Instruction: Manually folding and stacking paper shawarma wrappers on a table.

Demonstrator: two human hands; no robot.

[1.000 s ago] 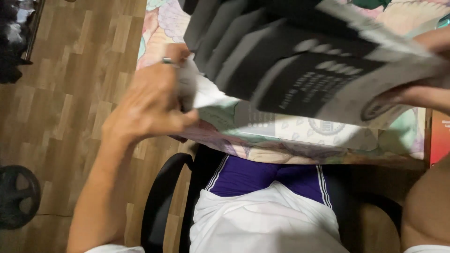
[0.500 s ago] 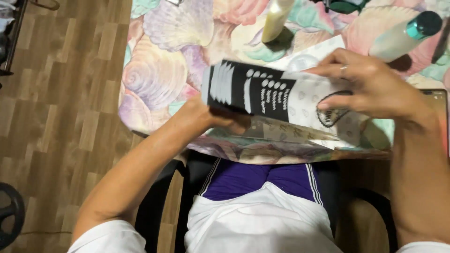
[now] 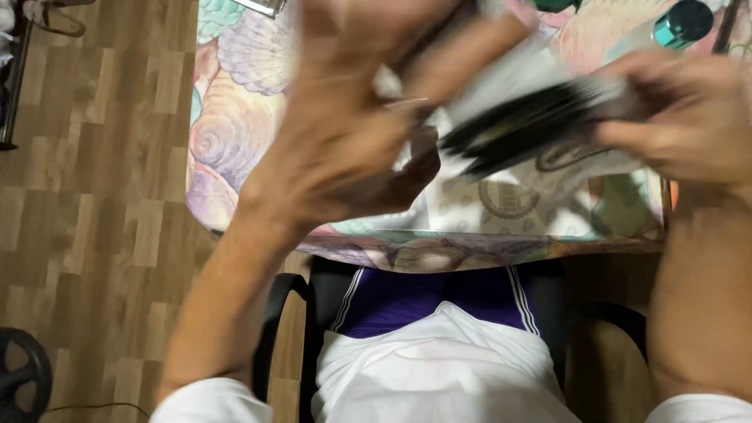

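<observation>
I sit at a table covered with a shell-patterned cloth (image 3: 227, 141). Both hands hold a black-and-white printed paper (image 3: 540, 110), folded and blurred by motion, above the table's front edge. My left hand (image 3: 345, 141) is raised close to the camera and grips the paper's left end, with fingers curled over it. The paper's right end is pinched by my right hand (image 3: 681, 117). Under the paper lies a pale sheet with a round emblem (image 3: 509, 200).
A clear bottle with a teal cap (image 3: 677, 23) lies at the table's back right. My lap in purple shorts (image 3: 427, 301) and a black chair arm (image 3: 274, 329) are below the table. A dark weight plate (image 3: 19, 376) sits on the wooden floor at left.
The paper has been folded flatter and is now seen nearly edge-on. My left hand has come up from under it, closer to the camera. The right hand has shifted right.
</observation>
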